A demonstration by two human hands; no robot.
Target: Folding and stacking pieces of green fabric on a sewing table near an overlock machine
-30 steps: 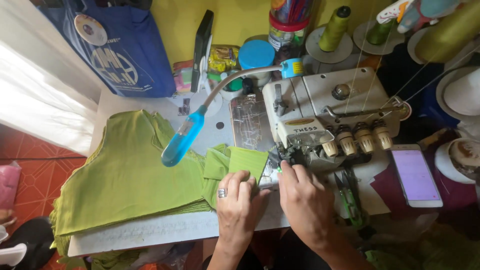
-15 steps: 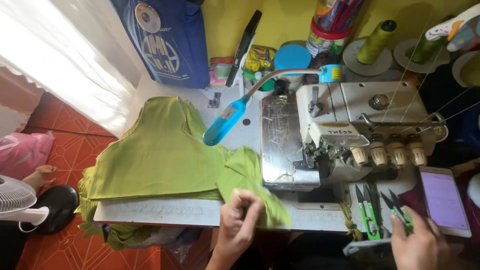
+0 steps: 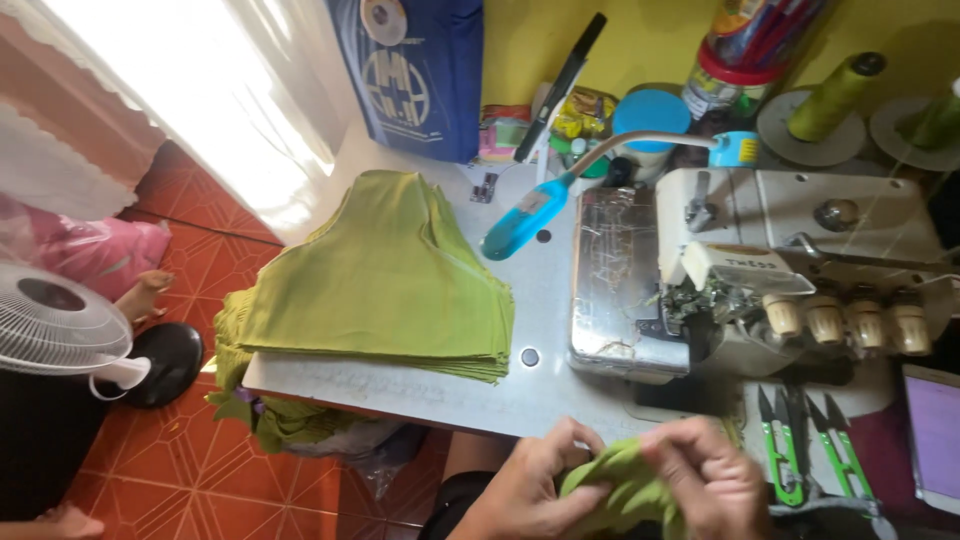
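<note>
Both hands are down at the near edge of the table, closed around a bunched piece of green fabric. The left hand grips it from the left with fingers curled over the top, and the right hand clamps it from the right, thumb and fingers folded in tight. The piece sits between them, below the table edge, just in front of the overlock sewing machine.

On the white table lies a neat stack of green fabric pieces, its left side spilling over the edge toward the orange tiled floor. Between the stack and the machine, a blue gooseneck lamp droops low over the tabletop. The machine's shiny metal bed stands directly beyond the hands, with a row of cream tension knobs to the right.

Just right of the hands, two green-handled thread snips lie side by side, and a phone with a lit screen sits at the far right edge. At the back, green thread cones stand on their bases, next to a round blue lid and a jar of pens. A blue bag leans against the yellow wall. Down on the left, a white fan stands on the floor.
</note>
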